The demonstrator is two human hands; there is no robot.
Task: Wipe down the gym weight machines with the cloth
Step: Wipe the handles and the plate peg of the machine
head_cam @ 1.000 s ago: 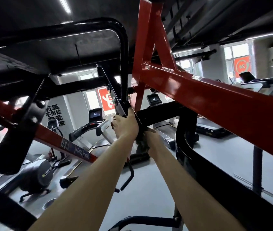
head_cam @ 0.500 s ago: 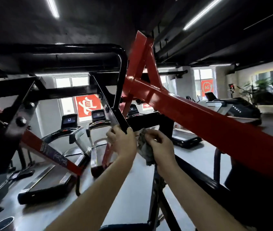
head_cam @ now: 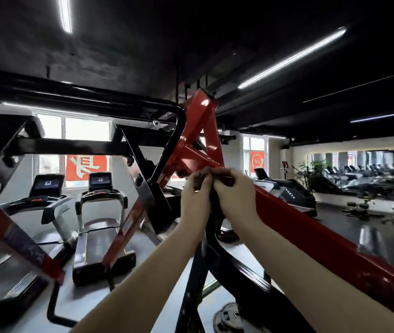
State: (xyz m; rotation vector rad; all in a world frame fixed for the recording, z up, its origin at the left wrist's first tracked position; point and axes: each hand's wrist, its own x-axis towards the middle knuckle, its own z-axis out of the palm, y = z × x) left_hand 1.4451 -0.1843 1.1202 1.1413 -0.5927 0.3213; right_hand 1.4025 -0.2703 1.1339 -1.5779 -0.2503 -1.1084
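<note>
The red beam [head_cam: 311,236] is glossy painted metal, as are the black tubes [head_cam: 90,102]. The cloth [head_cam: 202,177] looks dark, coarse and matt. The floor [head_cam: 335,216] is smooth and faintly reflective.

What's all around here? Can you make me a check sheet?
Surface: red beam, shiny and slanted; black frame beside it.
Job's things: dark cloth, bunched up at the beam.
Clutter: weight plate on the floor.
Hands: left hand and right hand both pinch the cloth.
Cables: nothing seen.
Surroundings: treadmills, windows, plant.
</note>
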